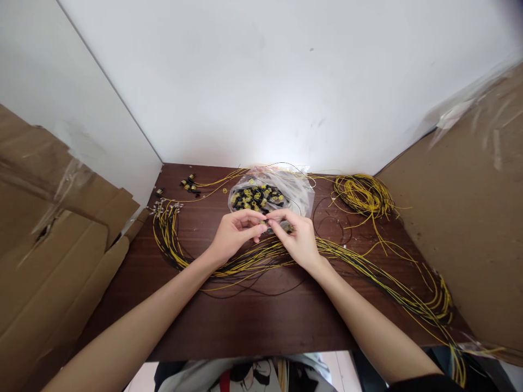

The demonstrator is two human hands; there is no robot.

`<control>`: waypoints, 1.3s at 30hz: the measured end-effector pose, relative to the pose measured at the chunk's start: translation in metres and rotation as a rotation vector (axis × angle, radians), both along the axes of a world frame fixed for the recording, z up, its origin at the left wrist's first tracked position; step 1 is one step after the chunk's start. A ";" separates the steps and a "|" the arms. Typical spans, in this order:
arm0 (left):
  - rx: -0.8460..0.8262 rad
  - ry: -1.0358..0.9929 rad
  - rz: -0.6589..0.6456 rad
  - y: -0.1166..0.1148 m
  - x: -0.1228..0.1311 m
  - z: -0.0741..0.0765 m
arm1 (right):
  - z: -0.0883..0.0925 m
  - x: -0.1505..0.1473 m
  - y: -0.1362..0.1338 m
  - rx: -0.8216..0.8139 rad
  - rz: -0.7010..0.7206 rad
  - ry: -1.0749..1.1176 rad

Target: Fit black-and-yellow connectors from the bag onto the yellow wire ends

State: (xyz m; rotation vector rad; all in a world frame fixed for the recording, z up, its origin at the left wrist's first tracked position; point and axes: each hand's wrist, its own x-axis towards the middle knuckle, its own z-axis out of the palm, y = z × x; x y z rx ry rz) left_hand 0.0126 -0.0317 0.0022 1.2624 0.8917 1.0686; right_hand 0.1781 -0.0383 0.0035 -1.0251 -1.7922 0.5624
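Note:
My left hand (239, 234) and my right hand (297, 237) meet fingertip to fingertip above the wire bundle, both pinched closed. Between the left fingertips shows a small black-and-yellow connector (265, 222), mostly covered by the fingers. What the right thumb and forefinger pinch against it is too small to make out. Just beyond the hands lies a clear plastic bag (300, 182) with many loose black-and-yellow connectors (255, 197) in it. A thin black wire arcs over the bag toward my right hand. Under both hands runs a long bundle of yellow and black wires (359, 261).
A coiled heap of yellow wires (363, 196) rests at the back right. Several connectors (190, 184) lie at the back left, near white-tipped wire ends (163, 207). Cardboard (61, 245) flanks the brown table (245, 332) on the left, more cardboard (469, 218) on the right. A white wall (261, 81) stands behind.

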 end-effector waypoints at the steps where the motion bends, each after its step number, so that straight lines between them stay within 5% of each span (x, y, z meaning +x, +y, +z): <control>1: -0.001 -0.006 0.000 0.000 0.000 0.000 | 0.000 0.000 0.000 0.004 -0.004 -0.008; 24: -0.043 -0.037 0.009 0.001 0.000 0.001 | 0.002 0.004 0.001 0.054 0.164 -0.164; 39: -0.107 -0.168 -0.029 0.004 0.000 -0.002 | -0.001 0.002 0.000 0.063 0.108 -0.160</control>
